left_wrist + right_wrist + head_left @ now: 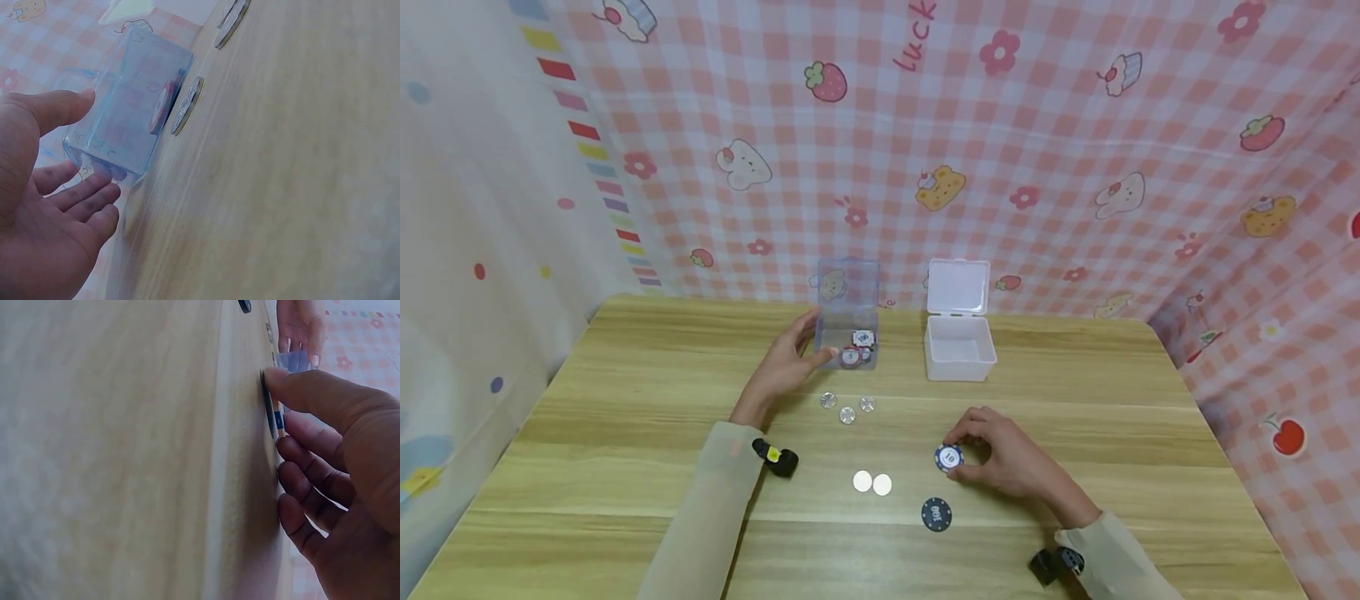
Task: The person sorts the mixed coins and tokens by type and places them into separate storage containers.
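Head view is showing the right hand [1000,454] pinching a blue-and-white chip [949,457], marked 10, between thumb and fingertips; whether the chip is touching the wooden table [587,467] one cannot tell. Around that chip, a black chip [936,515] is lying near at half past six, two bright white discs [862,482] are lying side by side between eight and nine o'clock, and three silvery discs [847,415] are lying near one another toward ten. Well apart at twelve o'clock, a white box [958,368] is standing with its lid raised. Between ten and eleven, a clear bluish box [830,337] is also standing with lid raised — several chips [850,357] lying in its four-o'clock part. The left hand [782,362] is touching that box at its nine-o'clock side, its thumb reaching over the rim and its fingers — plain in the left wrist view — spreading loosely.
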Tool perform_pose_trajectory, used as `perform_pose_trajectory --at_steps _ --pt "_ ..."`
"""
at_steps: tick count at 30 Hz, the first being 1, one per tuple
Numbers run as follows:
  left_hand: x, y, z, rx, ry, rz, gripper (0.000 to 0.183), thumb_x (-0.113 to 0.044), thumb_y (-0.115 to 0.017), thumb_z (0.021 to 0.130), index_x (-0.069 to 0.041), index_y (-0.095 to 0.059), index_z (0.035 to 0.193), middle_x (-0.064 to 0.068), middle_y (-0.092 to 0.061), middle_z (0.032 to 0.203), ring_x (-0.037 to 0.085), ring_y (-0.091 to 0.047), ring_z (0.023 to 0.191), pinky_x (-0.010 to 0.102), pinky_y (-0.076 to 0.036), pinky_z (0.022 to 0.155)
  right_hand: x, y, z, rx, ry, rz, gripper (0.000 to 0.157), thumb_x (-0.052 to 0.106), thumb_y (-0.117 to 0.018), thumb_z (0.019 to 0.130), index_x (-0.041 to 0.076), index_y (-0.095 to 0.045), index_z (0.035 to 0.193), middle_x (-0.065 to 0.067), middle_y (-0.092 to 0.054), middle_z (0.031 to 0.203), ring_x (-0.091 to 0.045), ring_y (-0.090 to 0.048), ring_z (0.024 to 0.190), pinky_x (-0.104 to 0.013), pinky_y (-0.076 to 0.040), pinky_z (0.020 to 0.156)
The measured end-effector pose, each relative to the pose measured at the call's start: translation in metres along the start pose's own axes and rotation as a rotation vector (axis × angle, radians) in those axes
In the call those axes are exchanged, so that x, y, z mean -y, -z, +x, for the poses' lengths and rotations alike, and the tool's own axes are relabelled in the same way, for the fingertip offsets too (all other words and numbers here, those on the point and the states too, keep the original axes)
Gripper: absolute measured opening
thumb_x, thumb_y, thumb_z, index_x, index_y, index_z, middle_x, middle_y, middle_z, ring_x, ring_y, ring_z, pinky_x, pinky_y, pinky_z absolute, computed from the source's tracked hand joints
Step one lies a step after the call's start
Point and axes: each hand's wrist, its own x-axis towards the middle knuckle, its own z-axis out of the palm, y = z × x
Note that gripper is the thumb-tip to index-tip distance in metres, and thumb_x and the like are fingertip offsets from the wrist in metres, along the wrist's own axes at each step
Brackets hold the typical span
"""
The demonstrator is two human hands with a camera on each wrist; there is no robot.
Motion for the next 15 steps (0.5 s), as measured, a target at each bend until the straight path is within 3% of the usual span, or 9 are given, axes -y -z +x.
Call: perform_pose_trajectory --at_steps 6,15 --pt "-0.013 0.0 -0.005 0.011 0.008 -0.027 0.076 -0.013 -0.066 0.088 -0.007 -0.021 0.149 0.019 -0.027 0.151 0.03 -0.024 0.141 0.041 -0.018 0.118 0.0 0.0 0.002 -0.015 -0.045 -0.012 0.03 0.034 -0.08 0.072 0.03 -0.065 0.098 0.017 -0.058 0.101 -0.006 -0.053 0.093 -0.027 -0.049 0.085" --pt "0.007 -0.001 0.003 -0.012 -0.01 0.019 0.077 -0.022 -0.068 0.087 -0.014 -0.023 0.149 0.012 -0.033 0.15 0.022 -0.027 0.14 0.034 -0.021 0.118 0.003 -0.001 0.009 -0.043 -0.044 -0.01 0.03 0.037 -0.079 0.074 0.031 -0.064 0.099 0.017 -0.058 0.096 -0.009 -0.054 0.087 -0.025 -0.05 0.077"
